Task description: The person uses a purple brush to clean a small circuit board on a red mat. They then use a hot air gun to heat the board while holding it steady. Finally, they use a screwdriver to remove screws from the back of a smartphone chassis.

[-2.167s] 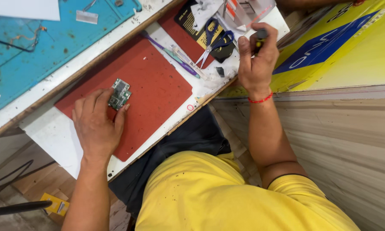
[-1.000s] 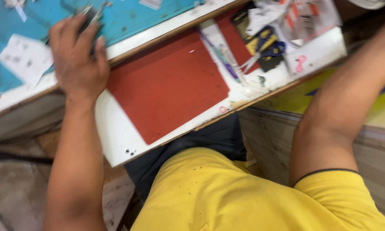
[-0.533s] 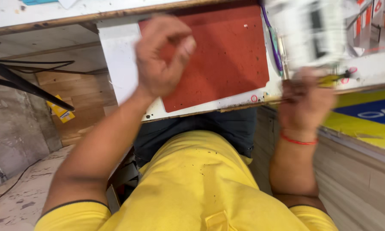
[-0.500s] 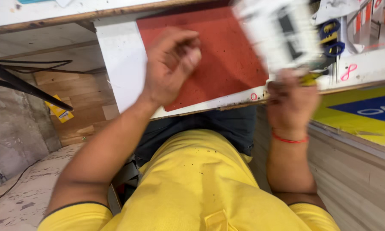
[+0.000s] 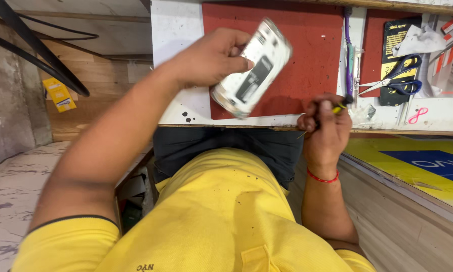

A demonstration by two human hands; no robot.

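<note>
The left hand (image 5: 214, 55) grips an opened phone (image 5: 251, 68) above the red mat (image 5: 307, 55). The right hand (image 5: 324, 126) pinches a small tool (image 5: 340, 105) at the bench (image 5: 178, 108) edge, near scissors (image 5: 393, 83).

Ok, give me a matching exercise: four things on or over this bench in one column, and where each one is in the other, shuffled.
Things:
1. opened phone
2. small tool
3. scissors
4. red mat

Places:
a. lying flat on the white bench top
b. gripped in the left hand
c. on the dark card at the far right
d. pinched in the right hand

Pairs: 1-b, 2-d, 3-c, 4-a
</note>
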